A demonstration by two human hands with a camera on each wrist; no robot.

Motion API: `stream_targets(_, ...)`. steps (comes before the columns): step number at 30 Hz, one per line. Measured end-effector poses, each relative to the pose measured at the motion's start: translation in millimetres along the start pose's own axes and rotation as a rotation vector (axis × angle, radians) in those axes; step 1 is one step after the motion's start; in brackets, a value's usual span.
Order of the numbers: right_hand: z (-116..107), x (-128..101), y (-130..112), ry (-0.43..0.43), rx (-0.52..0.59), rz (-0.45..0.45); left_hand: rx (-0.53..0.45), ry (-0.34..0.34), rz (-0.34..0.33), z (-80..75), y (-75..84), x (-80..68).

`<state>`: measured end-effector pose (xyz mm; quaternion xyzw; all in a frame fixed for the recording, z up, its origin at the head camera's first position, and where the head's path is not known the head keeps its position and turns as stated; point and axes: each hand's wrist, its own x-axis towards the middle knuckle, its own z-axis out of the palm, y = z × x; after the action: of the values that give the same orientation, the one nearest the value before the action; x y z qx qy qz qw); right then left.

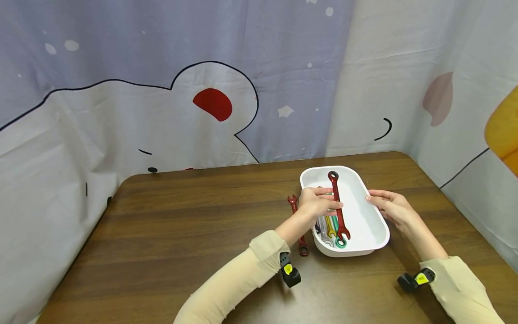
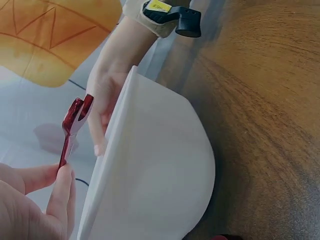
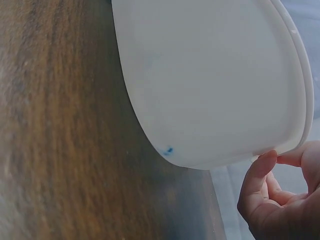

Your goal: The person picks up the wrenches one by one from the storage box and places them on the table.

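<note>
My left hand pinches a red ratcheting combination wrench between thumb and fingers, above a white plastic tray. In the left wrist view, the open jaw end of that red wrench points up, beside the tray's rim. On the tray's right side my right hand grips the rim; in the right wrist view the thumb of the right hand presses the tray's edge. Several wrenches lie along the tray's left side, among them a yellow wrench and a green-ended wrench, partly hidden by my left hand.
A second red wrench lies on the wooden table just left of the tray, partly covered by my left wrist. Behind the table hangs a patterned curtain. The table's right edge runs close past my right arm.
</note>
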<state>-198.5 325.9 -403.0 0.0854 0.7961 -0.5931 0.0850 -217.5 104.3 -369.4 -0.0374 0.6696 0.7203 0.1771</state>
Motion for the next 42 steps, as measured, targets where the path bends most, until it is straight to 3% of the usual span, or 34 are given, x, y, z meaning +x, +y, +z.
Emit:
stream_targets(20, -2.1, -4.9, 1.3, 0.008, -0.004, -0.006, -0.046, -0.062, 0.035, -27.9, -2.9, -0.9)
stream_targets(30, -2.6, -3.3, 2.0, 0.008, -0.006, -0.003, -0.033, -0.052, 0.046, -36.3, 2.8, -5.6)
stream_targets(42, -3.5, -4.6, 2.0, 0.011, -0.015, -0.004, -0.037, -0.032, 0.058, -49.7, -1.0, -12.0)
